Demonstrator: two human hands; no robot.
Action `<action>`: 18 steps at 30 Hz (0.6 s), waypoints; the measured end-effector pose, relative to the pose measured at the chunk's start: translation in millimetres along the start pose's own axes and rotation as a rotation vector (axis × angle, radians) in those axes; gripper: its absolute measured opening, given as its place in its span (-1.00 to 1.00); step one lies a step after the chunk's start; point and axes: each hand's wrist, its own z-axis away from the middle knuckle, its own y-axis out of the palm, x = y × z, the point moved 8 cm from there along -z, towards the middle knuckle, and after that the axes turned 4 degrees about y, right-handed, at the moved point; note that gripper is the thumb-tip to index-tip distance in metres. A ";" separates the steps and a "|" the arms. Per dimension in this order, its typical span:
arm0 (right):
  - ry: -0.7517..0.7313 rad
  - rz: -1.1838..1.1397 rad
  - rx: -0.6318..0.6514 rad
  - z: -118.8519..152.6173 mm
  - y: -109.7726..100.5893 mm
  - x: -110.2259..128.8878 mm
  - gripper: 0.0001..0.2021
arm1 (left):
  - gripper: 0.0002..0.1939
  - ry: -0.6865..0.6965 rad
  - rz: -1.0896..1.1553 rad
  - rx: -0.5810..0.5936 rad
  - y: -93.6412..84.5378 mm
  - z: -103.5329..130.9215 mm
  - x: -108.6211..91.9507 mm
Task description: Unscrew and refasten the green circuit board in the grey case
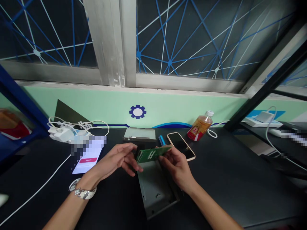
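Observation:
A green circuit board (151,154) is tilted above a grey metal tray (157,188) that lies on the black table. My right hand (177,164) pinches the board's right end between thumb and fingers. At the board's left end is my left hand (121,158), its fingers apart and close to the edge; whether they touch it is hard to tell. A bracelet (82,190) circles the left wrist. The tray's far end is partly hidden beneath the board.
Behind the board lie a flat metal case (139,134), a blue pen-like object (162,140) and a phone (183,147). A drink bottle (200,126) stands back right. On the left are a lit phone (88,156), a power strip (62,133) and white cables.

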 end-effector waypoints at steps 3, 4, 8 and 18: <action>-0.115 0.015 0.072 4.4 9.9 14.1 -0.96 | -0.52 -0.021 -0.019 -0.021 -0.9 1.9 -2.7; -0.151 0.025 0.101 6.0 13.2 18.2 -0.94 | -0.53 -0.036 -0.030 -0.038 -1.7 2.4 -3.0; -0.285 0.197 0.201 13.5 22.3 29.2 -0.82 | -0.56 -0.104 -0.076 -0.166 -10.9 4.4 2.0; -0.511 0.699 0.141 26.5 22.1 40.7 -0.56 | -0.55 -0.148 -0.108 -0.037 -4.5 -1.5 18.1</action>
